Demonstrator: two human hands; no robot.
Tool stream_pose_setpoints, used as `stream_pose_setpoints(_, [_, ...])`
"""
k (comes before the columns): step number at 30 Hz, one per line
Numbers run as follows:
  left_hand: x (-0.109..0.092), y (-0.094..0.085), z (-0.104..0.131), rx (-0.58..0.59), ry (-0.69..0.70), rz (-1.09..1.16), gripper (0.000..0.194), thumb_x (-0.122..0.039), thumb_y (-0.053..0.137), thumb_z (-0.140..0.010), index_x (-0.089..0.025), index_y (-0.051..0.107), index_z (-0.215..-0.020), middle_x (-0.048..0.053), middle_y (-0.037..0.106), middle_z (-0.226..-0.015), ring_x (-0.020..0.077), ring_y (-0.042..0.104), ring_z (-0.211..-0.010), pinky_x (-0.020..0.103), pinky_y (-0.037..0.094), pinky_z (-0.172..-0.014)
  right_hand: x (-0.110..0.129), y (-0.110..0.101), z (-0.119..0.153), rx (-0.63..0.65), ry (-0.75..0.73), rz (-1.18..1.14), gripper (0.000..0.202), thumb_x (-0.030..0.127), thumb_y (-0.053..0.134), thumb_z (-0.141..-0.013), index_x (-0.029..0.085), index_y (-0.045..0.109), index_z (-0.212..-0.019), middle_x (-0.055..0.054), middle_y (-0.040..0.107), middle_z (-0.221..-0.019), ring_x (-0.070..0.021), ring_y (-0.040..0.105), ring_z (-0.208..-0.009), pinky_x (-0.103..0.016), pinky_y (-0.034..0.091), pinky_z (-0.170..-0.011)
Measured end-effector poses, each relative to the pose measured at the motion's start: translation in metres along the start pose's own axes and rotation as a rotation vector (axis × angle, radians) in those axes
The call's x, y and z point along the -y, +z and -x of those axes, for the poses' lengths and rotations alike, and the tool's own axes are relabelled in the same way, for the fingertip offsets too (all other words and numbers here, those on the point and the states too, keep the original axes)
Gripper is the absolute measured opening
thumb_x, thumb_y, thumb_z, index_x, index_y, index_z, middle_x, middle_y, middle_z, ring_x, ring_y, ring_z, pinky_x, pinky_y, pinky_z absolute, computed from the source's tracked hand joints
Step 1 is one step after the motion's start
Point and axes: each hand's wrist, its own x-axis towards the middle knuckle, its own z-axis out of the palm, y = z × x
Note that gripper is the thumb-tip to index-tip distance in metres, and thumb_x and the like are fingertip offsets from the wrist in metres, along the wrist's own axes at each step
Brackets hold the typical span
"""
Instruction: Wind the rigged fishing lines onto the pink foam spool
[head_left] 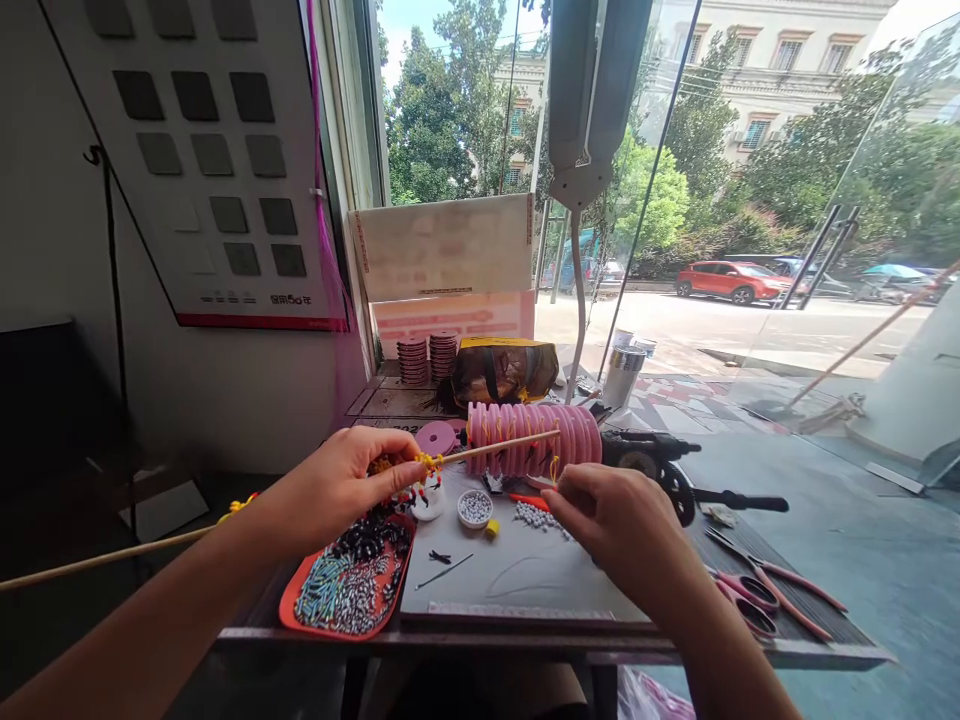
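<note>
My left hand (367, 470) is closed around a long thin wooden stick (495, 446), which runs from the left edge behind my forearm to a tip right of centre. Yellow cords with small red and black beads (431, 475) hang bunched on the stick at my fingers. My right hand (600, 505) is pinched just below the stick's tip, at a small yellow cord loop (555, 468). Behind the stick lies a roll of pink ribbed discs (585, 440) with yellow cords wound on it. My palm hides part of the bunch.
An orange tray (289, 610) of beads and charms sits at front left. On the white board (517, 590) are a bowl of grey beads (475, 510), a yellow cap (492, 529) and a thin tool (444, 571). Scissors (750, 600) and pliers (787, 580) lie right; stacked pink discs (412, 362) stand behind.
</note>
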Motion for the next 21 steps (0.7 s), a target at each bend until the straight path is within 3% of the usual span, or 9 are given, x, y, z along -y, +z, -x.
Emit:
stream_pose_setpoints(4, [-0.002,-0.001,0.0,0.004,-0.004,0.006,0.035,-0.048,0.048,-0.08,-0.016,0.06,-0.075,-0.002,0.05,-0.062,0.0112,0.041,-0.056,0.02,0.034,-0.049,-0.01,0.0,-0.005,-0.233,0.027,-0.057,0.035,0.042,0.047,-0.081,0.019,0.047,-0.055,0.004,0.05,-0.052,-0.0098,0.04,-0.047,-0.022,0.023,-0.05])
stream_pose_setpoints(6, [-0.002,-0.002,0.0,0.003,-0.001,0.02,0.034,-0.048,0.048,-0.08,-0.016,0.06,-0.074,-0.003,0.05,-0.062,0.0107,0.041,-0.056,0.02,0.034,-0.049,-0.017,-0.004,-0.014,-0.268,0.058,-0.014,0.035,0.042,0.047,-0.08,0.019,0.046,-0.054,0.003,0.05,-0.052,-0.0102,0.039,-0.047,-0.022,0.023,-0.05])
stream_pose_setpoints(14, [-0.004,0.0,-0.001,0.004,-0.004,0.031,0.032,-0.045,0.048,-0.082,-0.017,0.06,-0.073,-0.004,0.05,-0.062,0.0098,0.04,-0.056,0.02,0.033,-0.05,-0.023,-0.011,-0.04,-0.04,0.067,0.168,0.03,0.037,0.052,-0.077,0.019,0.047,-0.052,0.003,0.046,-0.048,-0.0112,0.036,-0.046,-0.023,0.019,-0.048])
stream_pose_setpoints(21, [-0.003,0.002,-0.002,-0.003,0.001,0.007,0.033,-0.047,0.048,-0.082,-0.017,0.061,-0.075,-0.003,0.053,-0.064,0.0112,0.044,-0.059,0.021,0.035,-0.053,-0.016,-0.009,-0.017,0.087,0.021,-0.016,0.035,0.037,0.056,-0.076,0.019,0.044,-0.049,0.004,0.04,-0.045,-0.0099,0.031,-0.045,-0.024,0.019,-0.047])
